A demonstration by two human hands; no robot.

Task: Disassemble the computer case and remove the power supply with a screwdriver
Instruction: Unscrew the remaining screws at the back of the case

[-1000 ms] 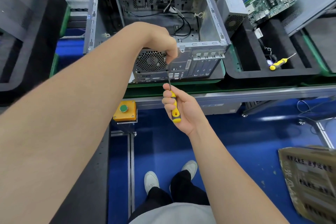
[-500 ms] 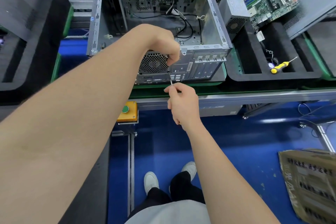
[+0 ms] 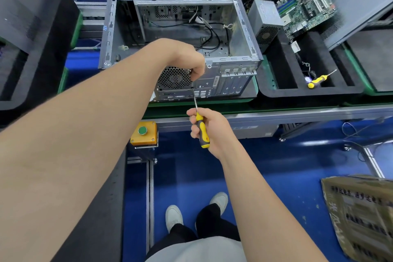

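The open grey computer case (image 3: 238,19) lies on the bench with its rear panel and fan grille (image 3: 173,80) facing me. My right hand (image 3: 214,132) grips the yellow-and-black handle of a screwdriver (image 3: 201,128), whose shaft points up to the rear panel just right of the grille. My left hand (image 3: 192,61) curls over the case's rear top edge, with its fingertips down at the screwdriver tip. A grey power supply (image 3: 263,19) stands outside the case, in the black tray to the right.
A green motherboard (image 3: 306,6) leans in the black foam tray (image 3: 282,83) at the right, where a second yellow screwdriver (image 3: 316,81) lies. An orange button box (image 3: 143,133) hangs under the bench edge. A cardboard box (image 3: 361,215) sits on the blue floor at the right.
My right hand has turned on the screwdriver: its palm side showed the handle a second ago, hid it half a second ago, and shows it again now. The left hand stays at the tip.
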